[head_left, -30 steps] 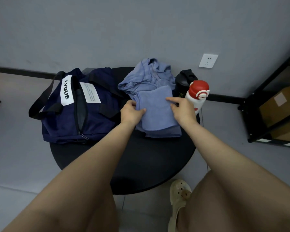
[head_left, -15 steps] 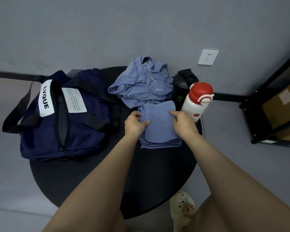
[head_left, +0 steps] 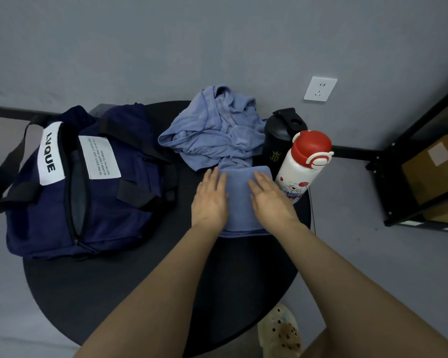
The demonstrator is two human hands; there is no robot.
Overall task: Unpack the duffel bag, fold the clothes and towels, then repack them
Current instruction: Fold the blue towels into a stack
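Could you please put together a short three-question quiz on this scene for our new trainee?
1. True or false: both hands lie flat on the folded towel.
2. Which bottle stands nearer the right hand: A the black bottle, B the white bottle?
3. Fill in: the crumpled blue cloth lies ____ the folded towel, toward the wall.

Key: 1 true, the left hand too. 2 B. 3 behind. The bag sits unzipped at the left.
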